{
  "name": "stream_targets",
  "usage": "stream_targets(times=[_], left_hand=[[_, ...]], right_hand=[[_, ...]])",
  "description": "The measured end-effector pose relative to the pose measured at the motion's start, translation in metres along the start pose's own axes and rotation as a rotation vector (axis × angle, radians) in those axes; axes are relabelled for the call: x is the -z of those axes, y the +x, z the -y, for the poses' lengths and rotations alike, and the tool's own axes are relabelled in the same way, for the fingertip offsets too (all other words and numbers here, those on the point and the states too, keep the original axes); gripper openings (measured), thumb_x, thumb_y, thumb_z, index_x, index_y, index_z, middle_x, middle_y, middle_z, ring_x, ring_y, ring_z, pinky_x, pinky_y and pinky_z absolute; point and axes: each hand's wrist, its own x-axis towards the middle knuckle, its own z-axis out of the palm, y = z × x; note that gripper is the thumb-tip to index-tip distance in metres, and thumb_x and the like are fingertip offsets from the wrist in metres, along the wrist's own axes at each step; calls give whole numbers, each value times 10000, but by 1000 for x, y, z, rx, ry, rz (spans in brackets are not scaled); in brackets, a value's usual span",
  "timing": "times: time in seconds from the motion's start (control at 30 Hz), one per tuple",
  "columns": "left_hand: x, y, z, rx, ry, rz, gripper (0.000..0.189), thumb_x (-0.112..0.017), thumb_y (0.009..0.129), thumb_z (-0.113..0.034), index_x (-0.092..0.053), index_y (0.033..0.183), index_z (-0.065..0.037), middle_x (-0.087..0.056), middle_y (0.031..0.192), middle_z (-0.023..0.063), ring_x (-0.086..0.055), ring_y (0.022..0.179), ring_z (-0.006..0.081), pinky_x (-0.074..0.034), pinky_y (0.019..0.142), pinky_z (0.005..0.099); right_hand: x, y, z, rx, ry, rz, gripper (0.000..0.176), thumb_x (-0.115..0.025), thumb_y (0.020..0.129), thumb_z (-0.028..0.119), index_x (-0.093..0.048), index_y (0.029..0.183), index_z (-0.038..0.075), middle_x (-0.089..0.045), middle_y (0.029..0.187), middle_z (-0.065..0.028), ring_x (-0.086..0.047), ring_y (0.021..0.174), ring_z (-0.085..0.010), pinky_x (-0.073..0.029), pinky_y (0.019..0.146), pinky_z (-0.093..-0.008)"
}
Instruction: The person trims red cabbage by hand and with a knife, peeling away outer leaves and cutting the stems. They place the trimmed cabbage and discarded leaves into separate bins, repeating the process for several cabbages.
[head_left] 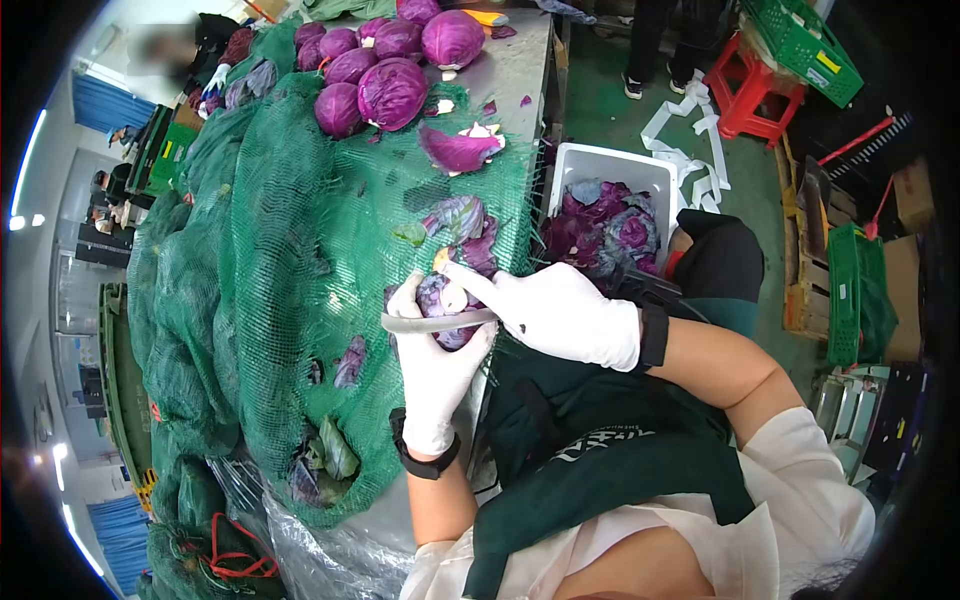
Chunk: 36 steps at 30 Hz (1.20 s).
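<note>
My left hand (437, 375), in a white glove, cups a small red cabbage (432, 293) over the netting-covered table. A curved grey knife blade (430, 324) runs across the near side of the cabbage. Its right end meets my white-gloved right hand (570, 318), which is closed around the handle, hidden in the fist. One finger of that hand stretches along the cabbage's pale cut base (453, 298), and its tip is yellowish. Loose purple leaves (470, 225) lie just beyond my hands. Another leaf (350, 362) rests to the left.
Whole red cabbages (392, 93) are piled at the table's far end on green netting (280, 250). A grey bin (605, 160) of purple leaves stands right of the table. Beyond it are a red stool (755, 95) and green crates (800, 45). A person's gloved hand (217, 78) shows far left.
</note>
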Motion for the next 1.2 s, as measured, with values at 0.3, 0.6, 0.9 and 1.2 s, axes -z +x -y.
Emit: stream_targets(times=[0.3, 0.6, 0.9, 1.2], left_hand=[[-12, -3, -15, -137, 109, -56, 857, -872, 641, -208, -445, 1354, 2, -460, 1287, 190, -474, 1226, 355, -371, 1088, 445], [-3, -6, 0, -102, -86, 57, 974, -901, 701, -211, -354, 1475, 13, -463, 1419, 175, -510, 1267, 286, -421, 1087, 399], [0, -3, -2, -41, -168, 105, 920, -862, 673, -87, -376, 1447, 15, -475, 1383, 189, -493, 1284, 322, -383, 1113, 412], [12, -16, 9, -78, -211, 131, 1026, -917, 552, -21, -391, 1433, -17, -453, 1425, 163, -448, 1342, 319, -328, 1168, 408]], right_hand=[[-23, 42, -99, -160, -158, -523, 585, -544, 875, 64, -447, 1452, 53, -606, 684, -122, -625, 566, -268, -517, 521, -399], [-7, 7, -36, -53, 512, 131, 772, -542, 869, 119, -266, 1585, 203, -585, 662, -131, -587, 531, -265, -479, 556, -387], [-8, 9, -28, -128, 465, 97, 640, -558, 884, 147, -382, 1495, 218, -612, 675, -155, -623, 568, -313, -507, 588, -415], [-34, 24, -65, -516, 1262, 57, 526, -516, 901, 49, -450, 1421, 19, -622, 730, -44, -475, 410, -66, -378, 366, -236]])
